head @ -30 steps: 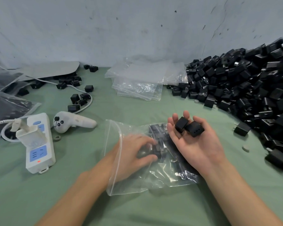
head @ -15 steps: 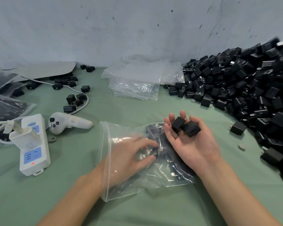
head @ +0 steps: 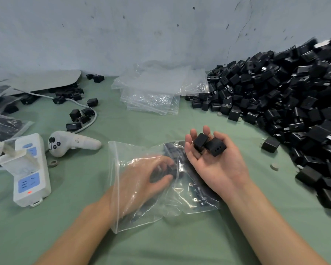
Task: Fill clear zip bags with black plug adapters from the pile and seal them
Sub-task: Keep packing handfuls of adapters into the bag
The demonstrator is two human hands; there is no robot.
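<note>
Evidently little alters: the left hand (head: 141, 180) stays inside the zip bag (head: 180, 205), curled round a bagged adapter (head: 161, 175). The right hand (head: 216, 165), beside it, still carries two adapters (head: 208, 145), palm up and flat. Filling seemingly continues; the bag is unsealed.

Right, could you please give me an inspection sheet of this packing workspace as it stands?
Surface: green cloth, slightly wrinkled.
Job's things: open zip bag lying flat, with bagged adapters inside; large adapter pile at the right; stack of empty bags behind.
Clutter: white controller, loose adapters, bags with dark contents at the left edge, small disc.
Hands: left hand inside the zip bag, grip unclear through the plastic; right hand palm up, two adapters resting on its fingers.
Cables: white cable curving past the loose adapters; power strip with a white plug in it.
Surroundings: scuffed grey wall behind.
</note>
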